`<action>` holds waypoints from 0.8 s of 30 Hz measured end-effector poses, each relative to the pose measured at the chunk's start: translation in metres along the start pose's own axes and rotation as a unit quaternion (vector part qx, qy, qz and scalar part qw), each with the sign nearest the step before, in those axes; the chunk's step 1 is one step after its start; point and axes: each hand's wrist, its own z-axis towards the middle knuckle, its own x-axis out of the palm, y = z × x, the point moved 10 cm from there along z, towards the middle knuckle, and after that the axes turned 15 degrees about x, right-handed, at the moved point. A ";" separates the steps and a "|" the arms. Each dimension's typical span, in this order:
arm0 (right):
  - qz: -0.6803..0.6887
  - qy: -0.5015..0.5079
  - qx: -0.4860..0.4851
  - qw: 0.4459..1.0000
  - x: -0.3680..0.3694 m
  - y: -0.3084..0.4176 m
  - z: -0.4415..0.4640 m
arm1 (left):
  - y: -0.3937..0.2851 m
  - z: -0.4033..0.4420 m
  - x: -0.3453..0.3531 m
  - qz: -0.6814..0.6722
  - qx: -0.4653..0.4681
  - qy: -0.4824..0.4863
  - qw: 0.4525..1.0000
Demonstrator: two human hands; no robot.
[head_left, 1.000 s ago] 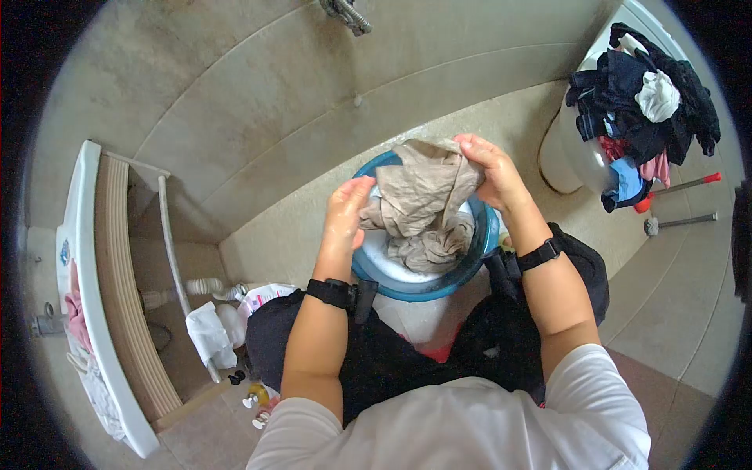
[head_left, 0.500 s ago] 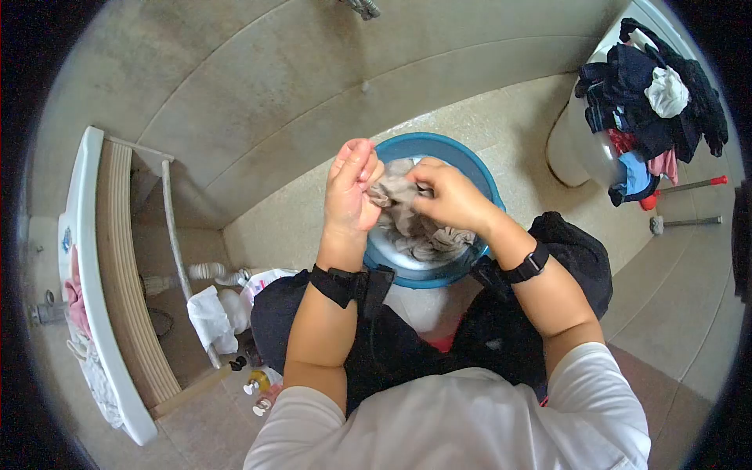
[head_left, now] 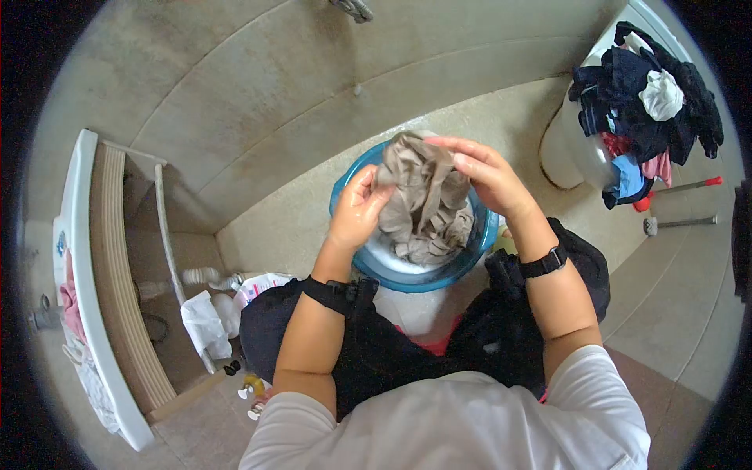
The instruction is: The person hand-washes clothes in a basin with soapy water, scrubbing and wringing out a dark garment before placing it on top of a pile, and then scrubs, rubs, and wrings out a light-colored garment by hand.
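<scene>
A wet grey-brown cloth garment [head_left: 423,196] is spread between my hands, its lower part bunched in the blue basin [head_left: 364,270]; which garment it is I cannot tell. White suds [head_left: 392,254] show along the near side inside the basin. My left hand [head_left: 359,210] pinches the garment's left edge between thumb and fingers. On the other side, my right hand [head_left: 487,174] grips its upper right edge, thumb in front and fingers behind. Black bands circle both wrists.
Dark clothes [head_left: 634,86] and a white cloth [head_left: 662,95] are heaped on the toilet [head_left: 565,153] at right. Brushes with long handles [head_left: 685,222] stand beside it. A white sink [head_left: 117,376] is at left, with pump bottles [head_left: 252,384] on the floor nearby.
My hands have moved apart, from close together over the basin's upper left to either side of it. The garment, bunched between them before, is now lifted and spread out wider.
</scene>
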 end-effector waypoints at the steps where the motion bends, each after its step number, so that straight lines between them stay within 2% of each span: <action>1: -0.024 -0.029 -0.024 0.999 0.001 0.009 -0.002 | 0.008 -0.001 0.001 -0.065 -0.012 -0.041 0.997; 2: -0.027 -0.028 -0.024 0.999 0.006 0.009 -0.003 | 0.015 -0.003 0.002 -0.131 -0.025 -0.082 0.988; 3: -0.141 -0.069 -0.017 0.987 0.008 0.007 -0.004 | 0.011 -0.001 0.016 -0.187 -0.016 -0.053 0.981; 4: -0.253 -0.109 -0.011 0.961 0.008 0.005 -0.003 | 0.011 -0.003 0.018 -0.189 -0.014 -0.055 0.980; 6: -0.268 -0.147 -0.026 0.952 -0.006 -0.010 0.003 | 0.015 -0.005 0.025 -0.206 -0.013 -0.041 0.978; 8: -0.180 -0.191 0.016 0.965 -0.037 -0.020 0.003 | 0.024 -0.009 0.010 -0.167 -0.002 -0.069 0.983; 10: 0.002 -0.200 0.000 0.980 -0.056 -0.012 -0.003 | 0.044 -0.020 -0.024 -0.228 -0.071 -0.221 0.946; 11: 0.028 -0.171 -0.001 0.985 -0.054 -0.009 -0.004 | 0.044 -0.018 -0.024 -0.243 -0.094 -0.164 0.951; 12: 0.052 -0.142 -0.001 0.989 -0.049 -0.006 -0.006 | 0.048 -0.019 -0.033 -0.247 -0.088 -0.169 0.950; 14: 0.035 -0.111 -0.014 0.993 -0.035 0.001 -0.011 | 0.068 -0.027 -0.013 -0.113 -0.156 0.024 0.981; 16: 0.031 -0.073 -0.002 0.997 -0.026 0.000 -0.013 | 0.067 -0.031 -0.004 -0.078 -0.187 0.012 0.979; 19: 0.041 -0.023 -0.023 0.999 -0.009 0.016 -0.019 | 0.042 -0.016 0.005 -0.108 -0.072 0.022 0.991; 20: 0.036 -0.019 -0.019 0.999 -0.009 0.014 -0.019 | 0.046 -0.014 0.003 -0.110 -0.070 0.015 0.991; 22: 0.088 0.022 -0.031 0.995 -0.007 0.013 -0.018 | 0.029 -0.003 -0.001 -0.139 0.057 0.000 0.989; 24: 0.107 0.031 -0.026 0.993 -0.007 0.014 -0.018 | 0.030 -0.005 0.001 -0.148 0.038 0.014 0.988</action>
